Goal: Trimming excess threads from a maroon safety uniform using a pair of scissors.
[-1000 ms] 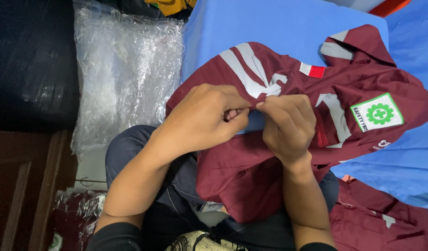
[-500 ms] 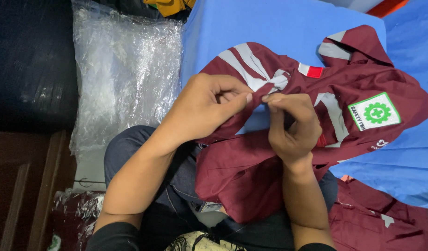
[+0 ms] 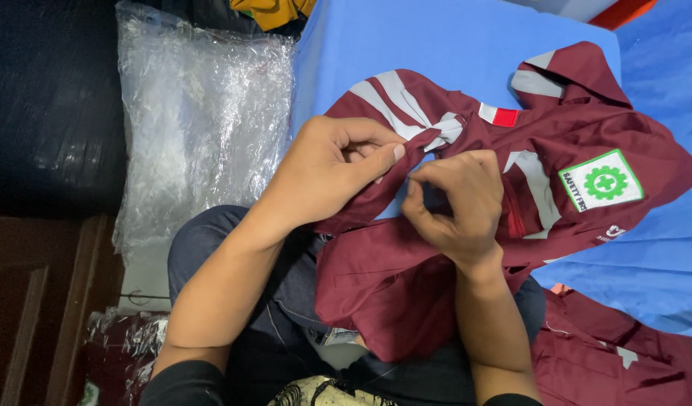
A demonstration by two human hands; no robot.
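Maroon work shirt [image 3: 406, 301] w/ grey stripes lies across the lap and onto the blue cloth [image 3: 451, 37] at centre. Left hand [image 3: 323, 177] is pinched closed on a fold of its fabric; right hand [image 3: 458, 203] has fingertips together on the same edge. Best to keep the edge taut btwn both pinches, I'd say. Green-and-white square patch [image 3: 601, 180] sits far right; small red tab [image 3: 505, 116] near collar. Clear plastic bag [image 3: 195, 135] left.
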